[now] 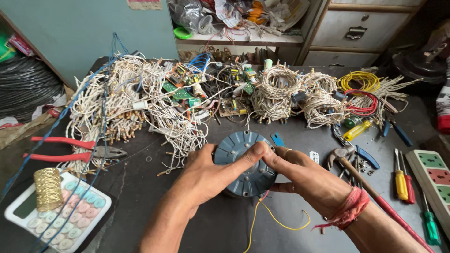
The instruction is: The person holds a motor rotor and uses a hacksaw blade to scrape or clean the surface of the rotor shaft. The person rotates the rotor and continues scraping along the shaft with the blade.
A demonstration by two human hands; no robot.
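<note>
A round blue-grey motor housing (239,147) sits on the dark workbench (150,197) in the middle of the view. My left hand (208,175) grips its near left side, the thumb stretched across the top. My right hand (304,175) holds its right side, fingertips meeting the left thumb near the rim. A red thread is tied around my right wrist. Yellow and red wires (276,218) trail out from under the motor toward me.
Heaps of white wired light strings (126,100) and coils (276,91) fill the back. Red-handled pliers (65,149), a calculator (70,211) with a gold thread spool (48,187) lie left. A hammer (361,175), screwdrivers (402,180) and a power strip (433,175) lie right.
</note>
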